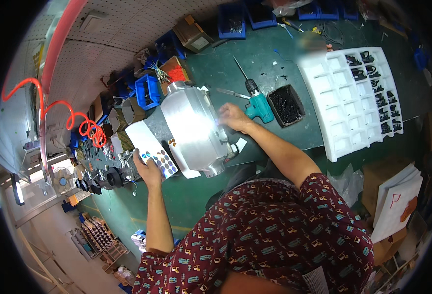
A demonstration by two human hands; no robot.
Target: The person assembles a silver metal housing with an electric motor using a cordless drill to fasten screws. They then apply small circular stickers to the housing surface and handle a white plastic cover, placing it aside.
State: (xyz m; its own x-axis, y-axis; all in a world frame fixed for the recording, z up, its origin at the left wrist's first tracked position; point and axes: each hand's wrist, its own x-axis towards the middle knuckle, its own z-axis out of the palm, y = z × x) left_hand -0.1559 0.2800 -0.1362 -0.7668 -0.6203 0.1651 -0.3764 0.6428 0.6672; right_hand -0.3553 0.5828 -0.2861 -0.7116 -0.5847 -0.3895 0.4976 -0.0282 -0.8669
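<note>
At eight o'clock from the metal housing [189, 120] on the bench [211, 61], a sticker sheet [149, 143] is pinched by the left hand [150, 171]; at three, the right hand [234, 117] is bunched, its hold indiscernible.

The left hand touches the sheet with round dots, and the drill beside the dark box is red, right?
The drill isn't red: the head view shows it is teal. It does lie beside the dark box, and the left hand touches the dotted sheet.
</note>
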